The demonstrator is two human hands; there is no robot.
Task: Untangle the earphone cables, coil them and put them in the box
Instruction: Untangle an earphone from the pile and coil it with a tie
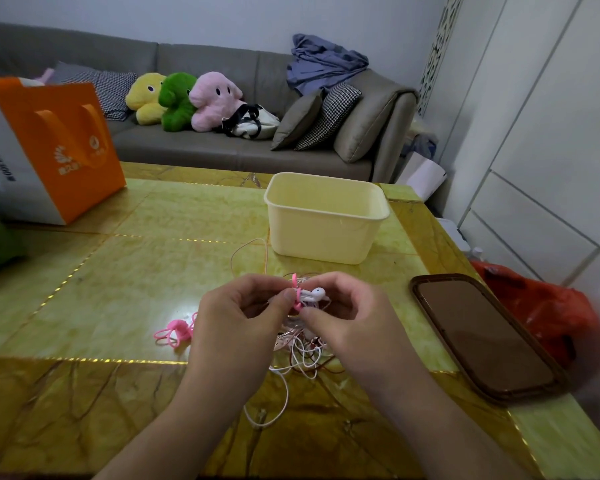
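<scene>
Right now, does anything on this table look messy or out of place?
Yes. The earphone cables lie in a knotted heap under both hands, one white strand trailing toward the near table edge. The left hand and right hand pinch a white earbud by a pink tie. The box looks empty.

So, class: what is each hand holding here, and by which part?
Both the left hand and right hand pinch a coiled white earphone bundle at its pink tie, above the tangled cables.
</scene>
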